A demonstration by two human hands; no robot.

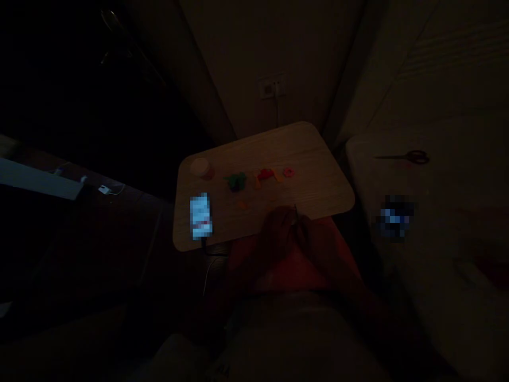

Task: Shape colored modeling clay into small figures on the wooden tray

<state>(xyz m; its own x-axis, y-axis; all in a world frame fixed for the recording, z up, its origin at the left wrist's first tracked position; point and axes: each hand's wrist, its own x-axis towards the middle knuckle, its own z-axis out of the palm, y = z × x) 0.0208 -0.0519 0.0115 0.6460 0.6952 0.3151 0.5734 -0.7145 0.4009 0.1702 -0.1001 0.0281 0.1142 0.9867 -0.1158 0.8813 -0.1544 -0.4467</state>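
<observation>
Both hands are close together at the front edge of a small wooden table (318, 159), in very dim light. My right hand (314, 239) is closed around a thin, dark, pointed tool (296, 211), its tip upward; its exact kind is hard to make out. Against it, my left hand (277, 227) has its fingers curled in, and whatever they pinch is too dark to name. Beyond the hands lie small coloured pieces: a green clump (237, 181), a red piece (266, 173) between orange ones (278, 177), and a pink ring-shaped piece (288, 172).
A round tub (202, 167) stands at the table's back left. In front of it lies a lit phone (201, 216) with a cable. Scissors (415, 156) and a blurred bright screen (395, 218) rest on the pale surface at right. A wall socket (272, 86) is behind.
</observation>
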